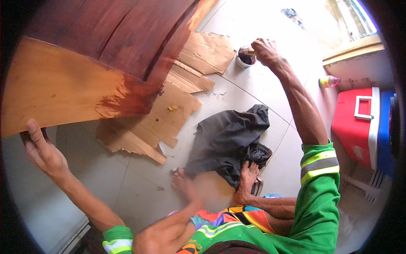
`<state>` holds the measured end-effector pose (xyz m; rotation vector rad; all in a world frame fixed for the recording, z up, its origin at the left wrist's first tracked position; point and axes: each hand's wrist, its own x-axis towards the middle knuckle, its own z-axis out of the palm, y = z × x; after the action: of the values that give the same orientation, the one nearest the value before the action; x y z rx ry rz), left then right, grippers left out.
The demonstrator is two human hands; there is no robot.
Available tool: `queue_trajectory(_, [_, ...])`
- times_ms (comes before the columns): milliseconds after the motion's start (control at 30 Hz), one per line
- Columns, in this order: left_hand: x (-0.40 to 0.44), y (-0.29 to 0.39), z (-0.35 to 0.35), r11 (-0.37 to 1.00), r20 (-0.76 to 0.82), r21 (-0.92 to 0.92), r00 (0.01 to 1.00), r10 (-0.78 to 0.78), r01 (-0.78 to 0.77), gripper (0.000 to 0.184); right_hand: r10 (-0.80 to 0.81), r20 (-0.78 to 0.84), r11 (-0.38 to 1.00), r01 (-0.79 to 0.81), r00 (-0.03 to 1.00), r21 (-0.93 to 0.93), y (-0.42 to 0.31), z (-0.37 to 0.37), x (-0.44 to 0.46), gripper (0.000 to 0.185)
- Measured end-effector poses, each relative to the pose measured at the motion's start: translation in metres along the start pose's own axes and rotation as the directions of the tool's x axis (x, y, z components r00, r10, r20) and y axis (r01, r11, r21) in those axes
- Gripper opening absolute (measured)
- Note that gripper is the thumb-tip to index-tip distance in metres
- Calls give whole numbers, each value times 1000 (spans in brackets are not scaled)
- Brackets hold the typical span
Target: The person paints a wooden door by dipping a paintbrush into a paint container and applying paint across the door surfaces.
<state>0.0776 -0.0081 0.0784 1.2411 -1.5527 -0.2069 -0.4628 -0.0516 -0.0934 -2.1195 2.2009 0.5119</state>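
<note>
A wooden door (127, 55) fills the upper left, dark red-brown over most of its panels and bare light wood at its lower left. My left hand (44, 154) grips the door's lower edge, thumb on the face and fingers behind it. Wet-looking dark stain ends in brush streaks on the light wood. My right hand (266, 51) is closed around a paintbrush (251, 51), held at a small white tub (245, 63) of dark stain. The brush's bristles are hidden in or behind the tub's rim.
Torn cardboard (152, 114) lies on the tiled floor under the door. A black cloth (230, 144) is bunched before my feet. At the right stand a red cooler (353, 120), a blue container (387, 131) and a bottle (329, 82) with a yellow-green label.
</note>
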Motion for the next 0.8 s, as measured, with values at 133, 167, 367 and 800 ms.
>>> queue_trajectory(133, [2, -5, -6, 1000, 42, 8, 999, -5, 4, 65, 117, -46, 973, -106, 992, 204, 20, 12, -30, 13])
queue_trajectory(167, [3, -4, -6, 1000, 51, 1, 999, -11, 11, 66, 144, -61, 953, -122, 988, 279, 28, 22, -36, 14])
queue_trajectory(367, [4, -3, -11, 1000, 88, 23, 996, -8, 6, 67, 271, -135, 766, -129, 953, 629, 39, 70, -66, 21])
queue_trajectory(800, [-38, 45, 56, 796, 290, -196, 742, 605, -573, 31, 441, -64, 309, -84, 895, 947, 37, 131, -76, 36])
